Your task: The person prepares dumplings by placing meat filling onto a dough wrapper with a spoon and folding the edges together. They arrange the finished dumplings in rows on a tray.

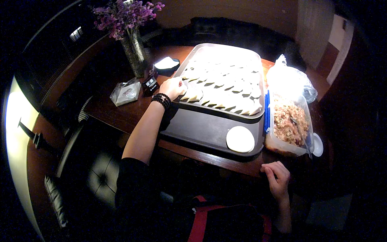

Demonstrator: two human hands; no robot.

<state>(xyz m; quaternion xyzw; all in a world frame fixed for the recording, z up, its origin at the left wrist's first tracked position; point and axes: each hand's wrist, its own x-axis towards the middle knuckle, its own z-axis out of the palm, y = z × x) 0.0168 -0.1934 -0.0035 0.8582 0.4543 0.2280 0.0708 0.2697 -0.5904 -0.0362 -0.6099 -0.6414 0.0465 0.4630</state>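
Note:
My left hand point(172, 88), with dark beaded bracelets at the wrist, reaches to the left edge of a large tray point(181, 105). Its fingers are pinched around a pale dumpling point(184, 87), partly hidden by the hand. Rows of dumplings point(193, 95) cover that tray, the far ones washed out by glare. By the table's front edge, my right hand point(277, 174) is loosely curled, with nothing visible in it. Ahead of it, a round white dough wrapper point(240, 139) lies on a lower dark tray point(193, 127).
A clear tub of minced filling point(289, 125) with a utensil stands right of the trays, near a plastic bag point(292, 78). On the left are a vase of purple flowers point(135, 52), a small bowl of white powder point(166, 63), a clear package point(125, 92) and a small black box point(150, 84).

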